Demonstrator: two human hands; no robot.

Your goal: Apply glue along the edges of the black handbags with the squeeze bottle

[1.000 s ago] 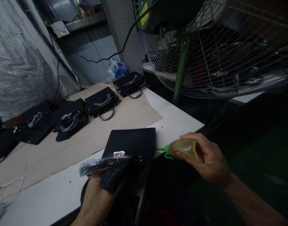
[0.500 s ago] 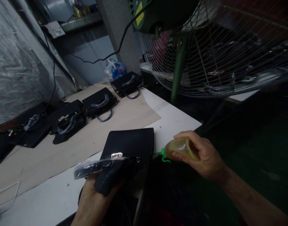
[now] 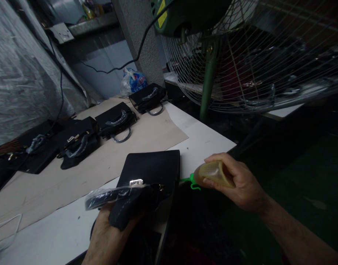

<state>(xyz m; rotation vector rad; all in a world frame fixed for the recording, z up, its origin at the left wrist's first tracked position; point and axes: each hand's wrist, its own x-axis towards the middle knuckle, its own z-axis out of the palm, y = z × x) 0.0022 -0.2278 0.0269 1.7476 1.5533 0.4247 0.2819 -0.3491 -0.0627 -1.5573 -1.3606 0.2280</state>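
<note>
A black handbag (image 3: 152, 165) with a silvery clasp lies at the near edge of the table. Its handle (image 3: 110, 195) is wrapped in clear plastic. My left hand (image 3: 108, 228) grips the bag from below at its near end, the fingers partly hidden behind it. In my right hand (image 3: 237, 180) is a squeeze bottle (image 3: 211, 173) of yellowish translucent plastic, tilted on its side with a green nozzle. The nozzle's tip points left and meets the bag's right side edge; whether it touches I cannot tell.
Several more black handbags (image 3: 113, 119) with wrapped handles lie along brown paper (image 3: 146, 138) on the white table (image 3: 210, 136). A large green fan (image 3: 207, 81) stands beyond the table's right corner. A white cable (image 3: 15, 228) lies at the near left.
Almost nothing differs. Both hands keep their grip, and the bottle's nozzle stays at the bag's right edge; the view has shifted slightly.
</note>
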